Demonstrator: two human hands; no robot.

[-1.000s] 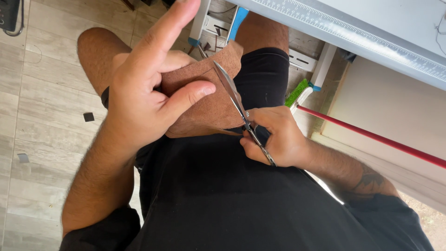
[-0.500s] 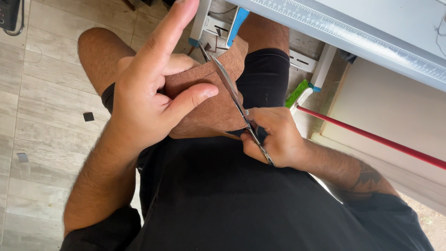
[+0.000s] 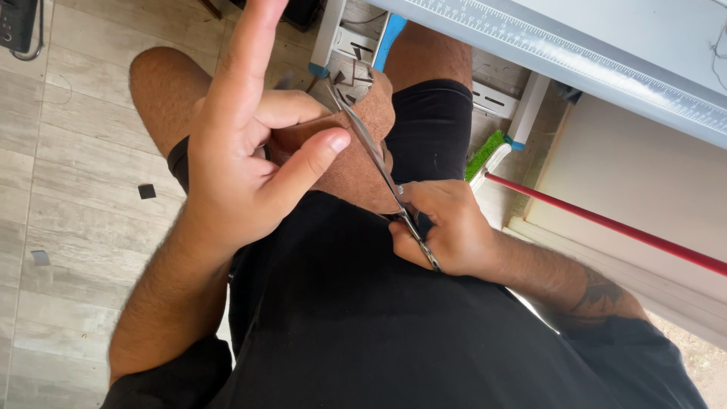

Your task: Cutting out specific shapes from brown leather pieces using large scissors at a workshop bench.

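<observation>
Brown leather (image 3: 344, 163) sits between the two hands, over the person's lap, pinched at its left edge by the left hand (image 3: 242, 174): thumb pressed on top, index finger pointing straight up, other fingers curled behind the piece. The right hand (image 3: 443, 231) is closed around the handles of the scissors (image 3: 379, 170), whose blades lie across the leather. Their long axis runs diagonally, from the right hand up and away toward the tip near the leather's far edge. The right hand is at the near end of that line, touching the leather's lower corner; the left holds the opposite side. Compared with half a second ago, the blades reach slightly farther up the piece, and the left grip looks unchanged.
</observation>
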